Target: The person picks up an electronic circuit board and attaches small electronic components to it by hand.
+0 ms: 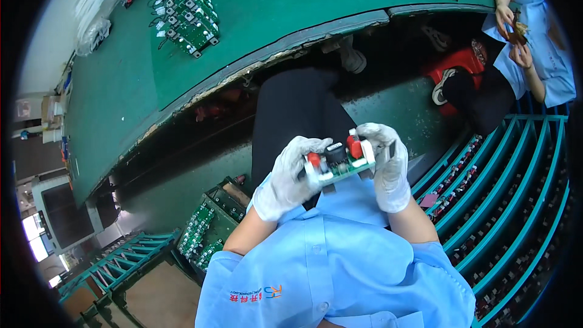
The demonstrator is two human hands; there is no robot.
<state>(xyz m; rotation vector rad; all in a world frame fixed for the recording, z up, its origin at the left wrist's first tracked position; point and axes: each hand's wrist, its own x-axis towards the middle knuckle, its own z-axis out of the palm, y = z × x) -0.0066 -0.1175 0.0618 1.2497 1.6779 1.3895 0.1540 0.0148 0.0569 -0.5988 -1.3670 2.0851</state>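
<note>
Writing shows clearly on the person's light blue shirt (364,273): a small logo (273,292) in orange and blue, with red characters beside it, on the left side of the chest. A fainter mark sits on the shirt of a co-worker (537,30) at the far right, too small to read. Any print on the circuit board (346,173) in the person's grasp is too small to make out.

That board is narrow and green, seen at a slant, its components facing up and away. A red part stands toward its left end and a larger red one toward its right, with a rounded black component between them and white pieces at both ends.

The board is held up in front of the shirt, off the desk (285,0) and near the body. The left hand (288,176), in a white glove, is closed around its left end; the right hand (390,167), gloved alike, grips its right end. Far left on the desk stand rows of similar boards (185,12); a teal rack (504,188) is on the right.
</note>
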